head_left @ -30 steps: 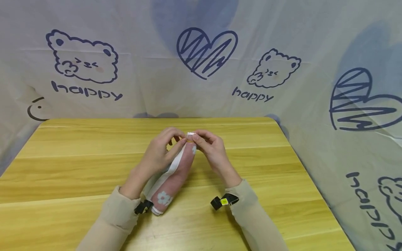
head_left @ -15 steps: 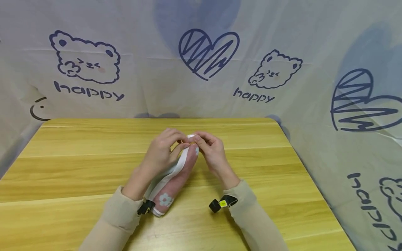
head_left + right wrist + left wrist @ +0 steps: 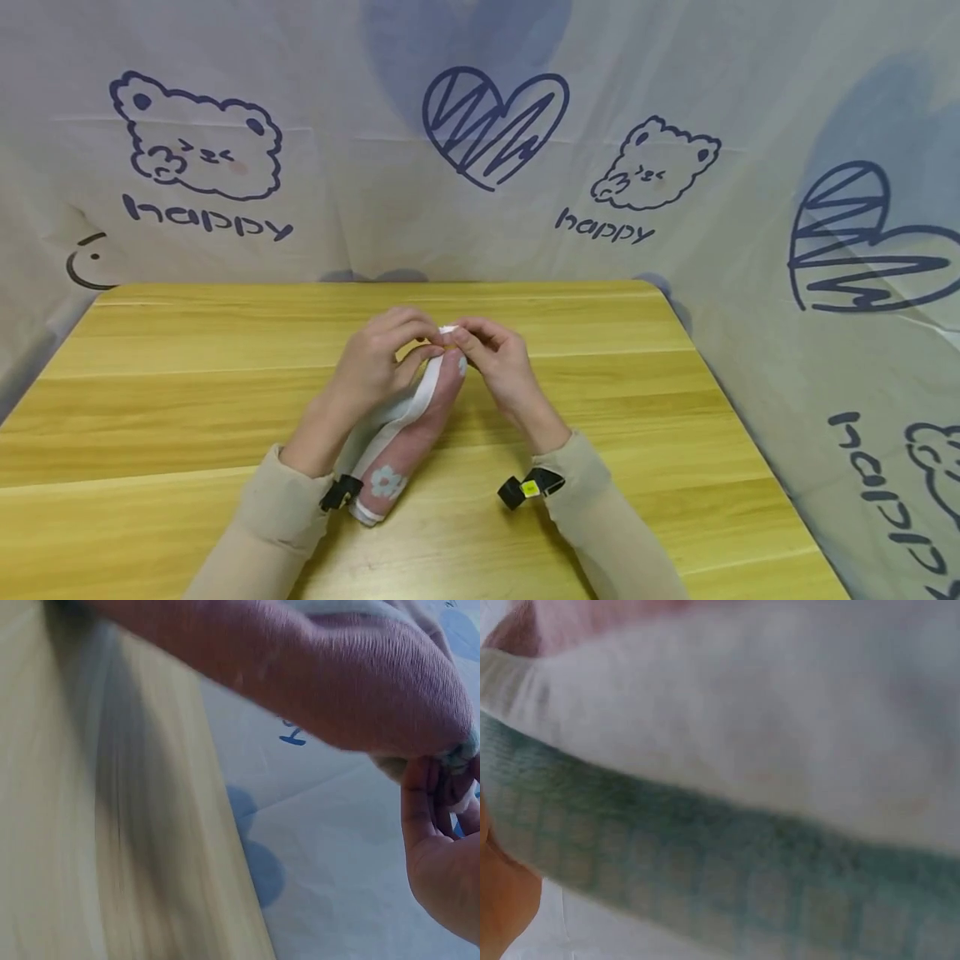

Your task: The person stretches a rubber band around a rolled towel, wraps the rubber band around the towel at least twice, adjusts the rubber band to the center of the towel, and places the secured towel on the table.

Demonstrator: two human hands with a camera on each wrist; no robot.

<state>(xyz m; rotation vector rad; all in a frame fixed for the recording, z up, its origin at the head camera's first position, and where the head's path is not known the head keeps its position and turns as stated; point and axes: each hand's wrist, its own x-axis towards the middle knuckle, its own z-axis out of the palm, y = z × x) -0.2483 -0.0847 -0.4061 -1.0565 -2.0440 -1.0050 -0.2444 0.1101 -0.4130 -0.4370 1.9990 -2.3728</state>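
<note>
A rolled towel (image 3: 408, 437), pink with pale flowers and a white edge, slants above the table, its lower end toward my left wrist. Green checked cloth (image 3: 705, 862) shows along it in the left wrist view. My left hand (image 3: 378, 354) pinches at the roll's upper end with thumb and fingers. From the other side, my right hand (image 3: 498, 358) grips the same end between thumb and curled fingers. A thin orange-yellow strip, perhaps a band, shows between the fingertips, too small to tell. In the right wrist view, the right fingers (image 3: 420, 802) hold the gathered tip.
The wooden table (image 3: 637, 400) spreads around both hands. Behind it and to the right hangs a pale cloth (image 3: 337, 167) printed with hearts and bears. Black straps sit on both wrists.
The towel's upper end has dropped slightly, and its lower end has shifted a little left and toward me. Both hands stay at the upper end, their fingers shifting slightly.
</note>
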